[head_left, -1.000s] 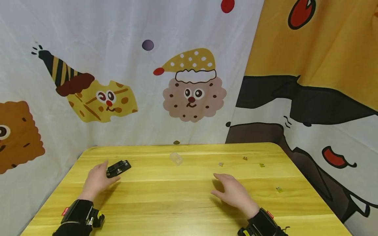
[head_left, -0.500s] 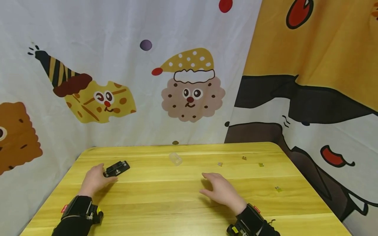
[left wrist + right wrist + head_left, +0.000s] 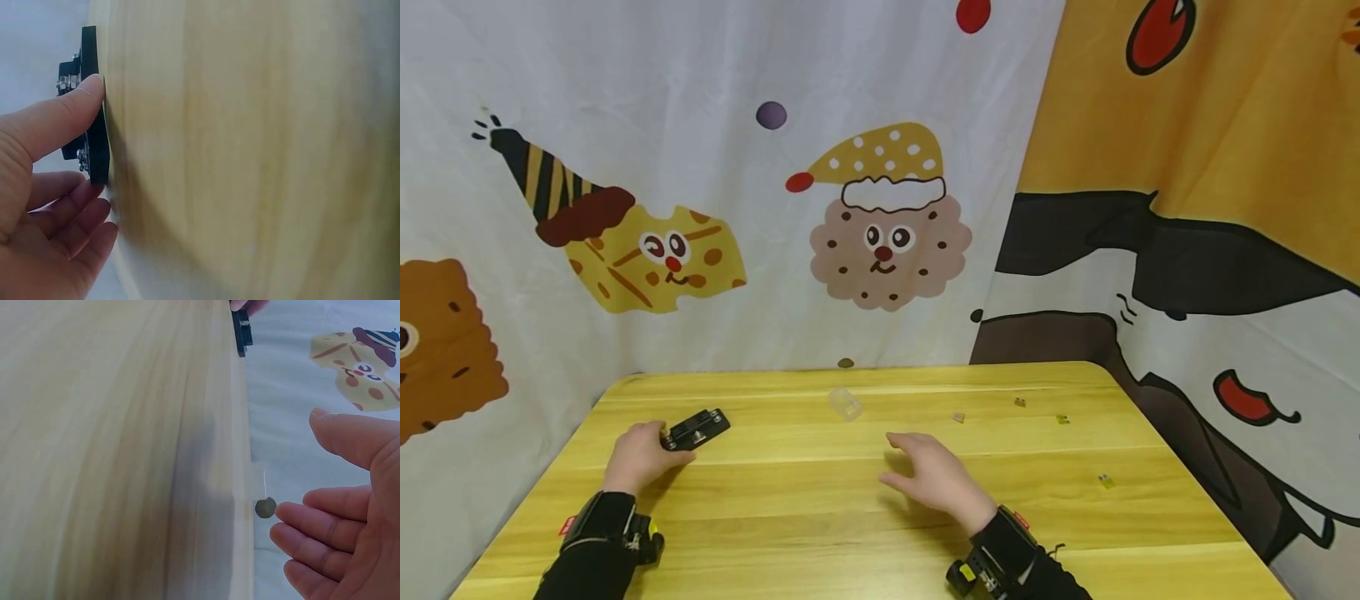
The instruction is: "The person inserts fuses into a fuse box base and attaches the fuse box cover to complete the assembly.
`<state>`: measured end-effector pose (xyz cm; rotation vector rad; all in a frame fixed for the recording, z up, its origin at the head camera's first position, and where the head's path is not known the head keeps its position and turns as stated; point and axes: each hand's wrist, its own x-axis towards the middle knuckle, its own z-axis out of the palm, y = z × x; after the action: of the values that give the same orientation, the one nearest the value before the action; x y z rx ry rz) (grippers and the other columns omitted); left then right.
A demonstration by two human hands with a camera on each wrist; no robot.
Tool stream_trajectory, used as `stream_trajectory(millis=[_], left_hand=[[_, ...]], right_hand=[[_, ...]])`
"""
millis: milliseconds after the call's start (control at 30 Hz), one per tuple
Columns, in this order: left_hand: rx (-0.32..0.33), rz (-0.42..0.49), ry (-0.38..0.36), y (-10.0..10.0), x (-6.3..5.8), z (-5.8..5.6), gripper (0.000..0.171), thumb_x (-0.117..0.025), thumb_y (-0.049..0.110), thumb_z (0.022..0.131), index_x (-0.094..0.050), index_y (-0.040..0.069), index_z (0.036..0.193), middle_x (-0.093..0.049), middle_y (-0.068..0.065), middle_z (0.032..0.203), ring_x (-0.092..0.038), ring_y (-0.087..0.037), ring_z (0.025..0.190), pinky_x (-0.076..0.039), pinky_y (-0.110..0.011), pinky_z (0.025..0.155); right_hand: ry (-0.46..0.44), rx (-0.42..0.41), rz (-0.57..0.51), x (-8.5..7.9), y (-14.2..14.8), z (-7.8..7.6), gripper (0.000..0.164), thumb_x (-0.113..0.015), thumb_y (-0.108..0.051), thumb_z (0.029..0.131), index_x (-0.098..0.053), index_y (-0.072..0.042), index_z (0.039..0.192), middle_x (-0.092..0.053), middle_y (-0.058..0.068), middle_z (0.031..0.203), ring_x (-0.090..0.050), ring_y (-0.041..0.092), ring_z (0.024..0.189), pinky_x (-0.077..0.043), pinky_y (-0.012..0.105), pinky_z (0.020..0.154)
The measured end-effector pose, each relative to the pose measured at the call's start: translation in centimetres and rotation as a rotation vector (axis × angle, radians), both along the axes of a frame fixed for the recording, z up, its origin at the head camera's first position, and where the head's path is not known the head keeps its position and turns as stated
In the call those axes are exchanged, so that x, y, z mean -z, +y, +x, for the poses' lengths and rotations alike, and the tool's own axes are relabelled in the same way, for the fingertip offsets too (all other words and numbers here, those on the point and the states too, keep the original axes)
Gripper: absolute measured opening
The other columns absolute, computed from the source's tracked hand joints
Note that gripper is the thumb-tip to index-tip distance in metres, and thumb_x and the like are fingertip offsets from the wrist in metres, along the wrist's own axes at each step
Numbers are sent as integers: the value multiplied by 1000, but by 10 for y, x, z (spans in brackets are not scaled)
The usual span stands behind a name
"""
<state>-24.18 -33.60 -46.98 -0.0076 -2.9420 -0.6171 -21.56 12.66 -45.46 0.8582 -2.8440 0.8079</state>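
Note:
A black oblong base [image 3: 702, 427] with metal screw terminals lies at the left of the table. My left hand [image 3: 640, 457] grips its near-left end. In the left wrist view the thumb [image 3: 69, 115] lies along one side of the black base [image 3: 99, 150], and the fingers curl by its lower end. My right hand [image 3: 936, 477] is held over the middle of the table, thumb and fingers apart, holding nothing. Beyond it lies a clear plastic box [image 3: 847, 404], also seen as a pale block [image 3: 257, 481] in the right wrist view.
Several tiny flat pieces, yellowish and grey, lie scattered at the right, among them a grey piece [image 3: 958, 417] and a yellow piece [image 3: 1107, 481]. The wooden table [image 3: 790, 533] ends at a printed curtain [image 3: 895, 333] behind and at the sides.
My right hand has moved left across the table, toward the clear box. The left hand has stayed at the black base, which has not visibly moved; the whole view shifted slightly.

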Motion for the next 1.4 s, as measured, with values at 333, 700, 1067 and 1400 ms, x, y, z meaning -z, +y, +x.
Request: stream_trajectory(millis=[333,700,1067,1400], left_hand=[[7,18,27,1,1,-1,63,-85,31,76,-62,-18,108,-63,-28,93,-55,-33,77,-46,-49,72],[3,41,-17,-4,3,-5,53,-85,32,75,-67,-11,100,-64,-13,82,-52,-25,69,-42,-40,65],[-29,71,-118,-2,-6,-1,45,-82,39,77,-67,-2,89,-60,-5,73,-51,-23,63,-40,-37,60],[38,70,-78,12,-14,3,65,-81,44,77,-65,-10,110,-67,-17,91,-61,-33,79,-48,-49,73]], right_hand=[[-9,-22,-5,0,-21,-6,59,-71,-34,92,-55,-1,138,-60,15,132,-55,33,122,-42,47,101],[0,-64,-19,-4,-42,-10,59,-69,-36,93,-55,1,137,-60,15,132,-57,31,121,-43,44,101],[-6,-64,-13,-7,-57,-9,59,-68,-37,94,-54,-1,138,-59,13,134,-54,30,124,-41,42,103],[-25,-68,-28,-4,-68,-12,59,-69,-37,93,-54,-4,140,-58,10,137,-52,28,126,-40,40,104]])
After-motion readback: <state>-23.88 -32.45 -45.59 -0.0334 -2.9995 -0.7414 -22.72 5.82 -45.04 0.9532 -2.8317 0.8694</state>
